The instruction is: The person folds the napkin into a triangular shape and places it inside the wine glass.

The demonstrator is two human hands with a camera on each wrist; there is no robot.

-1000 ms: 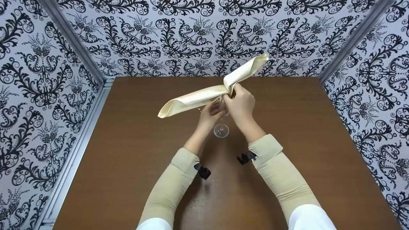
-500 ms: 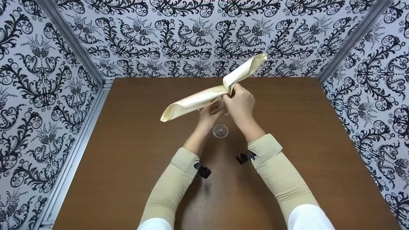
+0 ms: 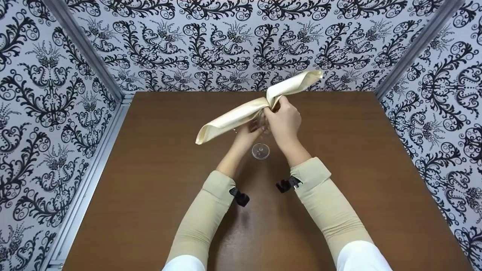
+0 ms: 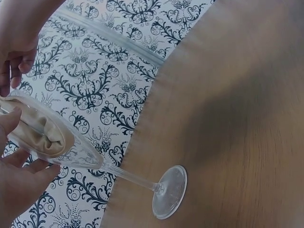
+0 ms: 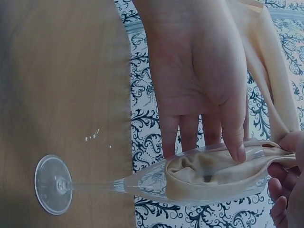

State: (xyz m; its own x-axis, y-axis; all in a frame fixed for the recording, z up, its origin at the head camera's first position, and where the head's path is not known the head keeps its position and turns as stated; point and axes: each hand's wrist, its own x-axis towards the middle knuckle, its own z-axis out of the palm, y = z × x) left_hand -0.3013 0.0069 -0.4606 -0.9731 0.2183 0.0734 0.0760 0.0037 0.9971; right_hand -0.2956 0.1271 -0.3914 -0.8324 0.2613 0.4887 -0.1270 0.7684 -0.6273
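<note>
A clear champagne flute (image 5: 142, 185) is in my left hand (image 3: 246, 136), whose fingers and thumb lie around the bowl in the right wrist view. The gathered middle of a cream satin napkin (image 4: 40, 128) is tucked inside the bowl. Above the rim, the napkin's two rolled ends (image 3: 231, 119) spread out left and right in the head view. My right hand (image 3: 284, 118) pinches the cloth at the rim. Below the hands, the round foot (image 3: 260, 151) of the flute shows; I cannot tell whether it touches the table.
The brown wooden table (image 3: 150, 195) spreads around both arms. White walls with a black scroll pattern (image 3: 233, 45) stand at the back and sides, with grey metal rails (image 3: 86, 195) along the edges. A black wrist camera (image 3: 240, 197) is strapped to each sleeve.
Both napkin ends have shifted to the right in the head view, and the right end has dipped lower. The flute's foot has moved slightly. Both hands keep their hold.
</note>
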